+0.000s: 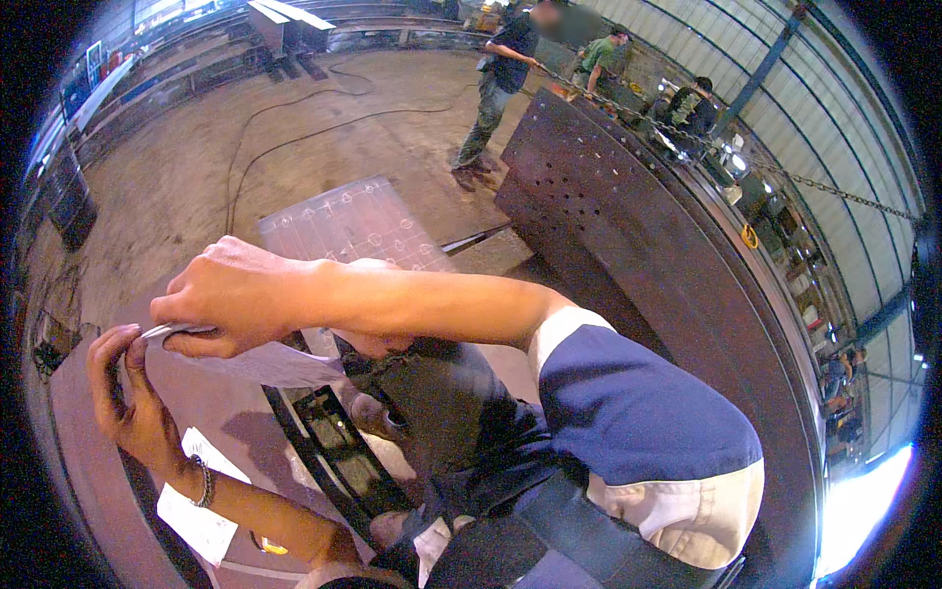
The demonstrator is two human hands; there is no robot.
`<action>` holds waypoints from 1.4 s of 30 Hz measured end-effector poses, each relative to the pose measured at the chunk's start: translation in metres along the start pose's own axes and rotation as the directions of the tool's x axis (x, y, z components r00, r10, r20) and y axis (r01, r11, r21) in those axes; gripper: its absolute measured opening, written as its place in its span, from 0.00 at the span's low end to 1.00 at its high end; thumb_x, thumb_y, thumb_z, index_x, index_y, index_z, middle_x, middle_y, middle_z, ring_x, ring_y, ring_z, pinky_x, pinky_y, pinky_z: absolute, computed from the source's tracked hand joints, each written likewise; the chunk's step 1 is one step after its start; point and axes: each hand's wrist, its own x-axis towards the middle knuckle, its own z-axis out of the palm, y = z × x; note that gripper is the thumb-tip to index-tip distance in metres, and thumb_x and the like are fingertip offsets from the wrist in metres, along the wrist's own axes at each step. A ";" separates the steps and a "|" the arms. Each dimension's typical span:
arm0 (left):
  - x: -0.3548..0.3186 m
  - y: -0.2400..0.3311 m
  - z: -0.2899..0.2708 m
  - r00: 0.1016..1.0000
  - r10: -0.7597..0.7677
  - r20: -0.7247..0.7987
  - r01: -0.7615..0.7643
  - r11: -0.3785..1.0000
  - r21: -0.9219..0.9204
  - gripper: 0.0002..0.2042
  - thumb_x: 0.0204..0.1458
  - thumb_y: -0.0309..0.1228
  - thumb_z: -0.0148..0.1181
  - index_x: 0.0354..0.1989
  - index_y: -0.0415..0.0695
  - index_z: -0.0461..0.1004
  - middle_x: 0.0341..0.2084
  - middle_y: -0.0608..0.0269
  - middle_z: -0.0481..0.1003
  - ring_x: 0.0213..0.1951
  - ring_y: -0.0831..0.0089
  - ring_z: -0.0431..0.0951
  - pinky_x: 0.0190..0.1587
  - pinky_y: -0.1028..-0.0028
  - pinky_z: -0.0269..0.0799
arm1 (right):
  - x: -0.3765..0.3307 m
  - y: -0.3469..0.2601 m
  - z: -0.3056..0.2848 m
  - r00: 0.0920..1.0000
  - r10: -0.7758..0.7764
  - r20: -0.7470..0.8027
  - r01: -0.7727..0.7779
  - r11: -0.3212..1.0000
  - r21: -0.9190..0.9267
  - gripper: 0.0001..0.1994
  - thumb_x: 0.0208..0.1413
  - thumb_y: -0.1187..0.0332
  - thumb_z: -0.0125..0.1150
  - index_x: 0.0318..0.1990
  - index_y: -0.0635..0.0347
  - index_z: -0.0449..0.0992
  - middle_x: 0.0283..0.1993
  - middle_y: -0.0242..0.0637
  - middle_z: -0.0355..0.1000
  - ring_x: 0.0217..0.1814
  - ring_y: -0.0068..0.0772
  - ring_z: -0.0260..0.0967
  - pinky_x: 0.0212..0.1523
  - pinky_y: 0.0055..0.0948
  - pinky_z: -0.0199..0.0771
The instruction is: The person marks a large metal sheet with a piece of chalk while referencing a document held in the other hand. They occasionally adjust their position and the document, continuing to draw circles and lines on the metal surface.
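Note:
My right hand (235, 294) reaches across from the right, its arm in a blue sleeve with a white cuff. Its fingers are closed on a thin silvery strip (165, 331). My left hand (123, 393), with a beaded bracelet (203, 481) on the wrist, pinches the strip's left end from below. A pale grey sheet (270, 365) hangs under my right hand, over a brown steel surface (88, 471). What the strip is I cannot make out.
A white paper (196, 515) lies by my left forearm. Ahead lie a grey plate with marked circles (343, 221) and a big dark steel plate with drilled holes (628, 226). A chain (785, 172) runs above it. Several people (500, 88) stand beyond; cables (294, 128) cross the floor.

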 end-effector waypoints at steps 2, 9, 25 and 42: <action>-0.002 0.002 0.001 1.000 0.000 -0.010 0.000 1.000 0.002 0.03 0.48 0.19 0.56 0.32 0.37 0.72 0.31 0.62 0.73 0.38 0.70 0.71 0.47 0.73 0.64 | 0.001 0.001 0.003 0.999 -0.017 -0.030 0.017 1.000 -0.011 0.10 0.50 0.59 0.55 0.30 0.56 0.70 0.22 0.41 0.69 0.25 0.49 0.69 0.24 0.44 0.68; -0.001 0.006 -0.005 0.999 0.042 -0.026 -0.040 0.996 0.076 0.04 0.45 0.19 0.60 0.31 0.38 0.74 0.30 0.63 0.75 0.37 0.72 0.72 0.46 0.75 0.66 | 0.004 -0.005 -0.002 0.995 -0.046 -0.085 0.047 0.999 0.016 0.12 0.55 0.57 0.53 0.29 0.55 0.69 0.21 0.40 0.66 0.24 0.48 0.68 0.22 0.44 0.65; -0.001 0.002 -0.011 0.997 -0.040 -0.072 0.029 0.989 -0.145 0.03 0.48 0.21 0.58 0.32 0.38 0.74 0.34 0.60 0.77 0.41 0.70 0.73 0.50 0.73 0.64 | 0.004 -0.006 -0.001 0.995 -0.062 -0.076 0.063 0.998 0.008 0.11 0.56 0.58 0.53 0.30 0.55 0.70 0.22 0.40 0.66 0.23 0.48 0.67 0.21 0.43 0.64; 0.006 0.004 -0.018 0.932 0.003 -0.364 -0.005 1.000 -0.005 0.13 0.51 0.25 0.58 0.46 0.38 0.71 0.46 0.57 0.73 0.52 0.67 0.69 0.57 0.69 0.59 | 0.001 0.002 -0.001 0.975 0.028 -0.222 -0.014 0.998 0.067 0.09 0.55 0.62 0.55 0.29 0.58 0.69 0.23 0.44 0.66 0.25 0.52 0.67 0.24 0.44 0.64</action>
